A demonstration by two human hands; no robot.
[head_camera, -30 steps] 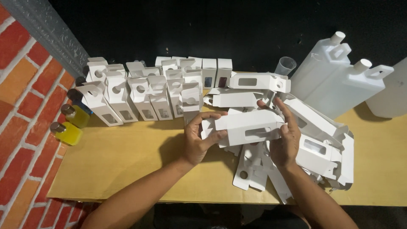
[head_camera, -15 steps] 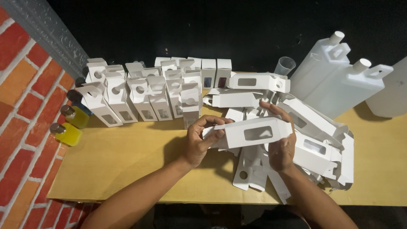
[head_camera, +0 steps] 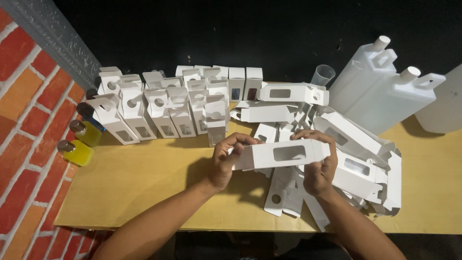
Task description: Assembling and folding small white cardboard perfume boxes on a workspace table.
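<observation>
We hold a white carton (head_camera: 281, 154) between both hands, lengthwise and level, just above the wooden desk (head_camera: 144, 192). It is a long, narrow box with a rounded window cut into the face turned up to us. Our left hand (head_camera: 226, 161) clasps its left end, the fingers (head_camera: 240, 139) curled over the top edge and the thumb underneath, closed on the cardboard. Our right hand (head_camera: 320, 168) takes the right end the same way, fingers hooked over the far edge, closed firmly on the box.

Beneath and to the right of the carton lies a loose heap of flat cartons (head_camera: 365, 163), overlapping one another at all angles, each with the same window cut-out. Behind our left hand stand rows of folded boxes (head_camera: 163, 106), upright and packed close together, reaching back to the dark wall. At the left edge of the desk, beside the brick wall (head_camera: 29, 120), lie small bottles of yellow liquid (head_camera: 79, 151) with metal caps. At the far right stand large white plastic jugs (head_camera: 380, 91) with handles, and a clear plastic cup (head_camera: 322, 74) sits just to their left
</observation>
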